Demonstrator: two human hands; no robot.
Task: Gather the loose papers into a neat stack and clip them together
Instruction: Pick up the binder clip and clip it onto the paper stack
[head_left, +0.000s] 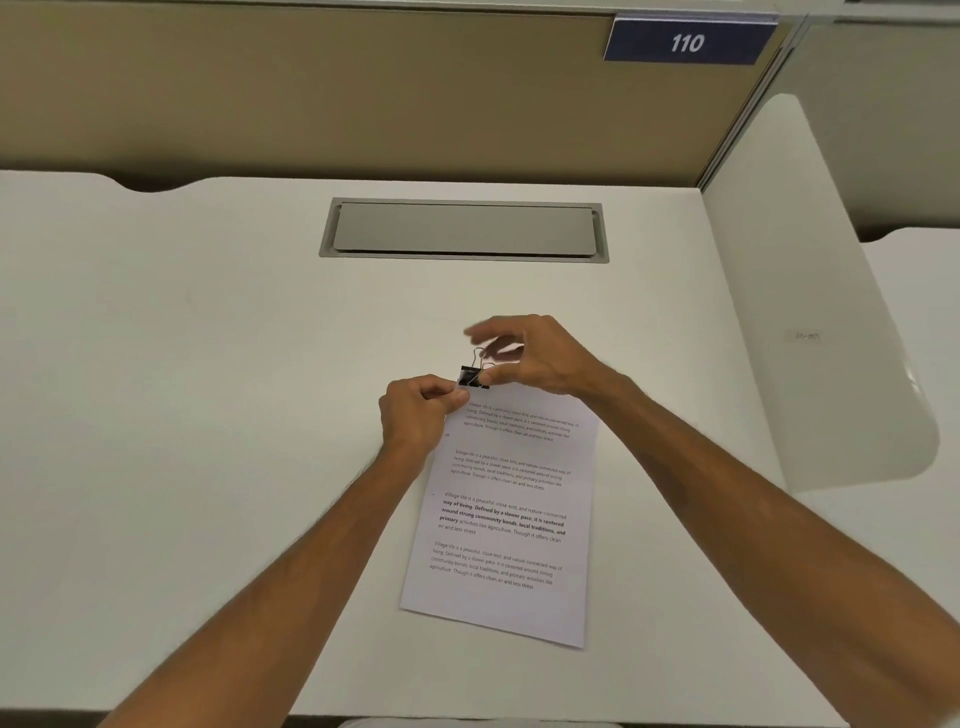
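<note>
A neat stack of printed papers (506, 519) lies on the white desk (208, 415), tilted slightly, edges aligned. A black binder clip (474, 376) sits on the stack's top left corner with one wire handle standing up. My left hand (418, 415) pinches the papers' top left corner just beside the clip. My right hand (540, 356) is over the clip, thumb and a finger touching its right side and wire handle, the other fingers spread and blurred above it.
A grey cable hatch (464, 229) is set into the desk behind the papers. A tan partition wall (311, 93) with a blue "110" sign (687, 42) stands at the back. A white side divider (810, 312) bounds the right.
</note>
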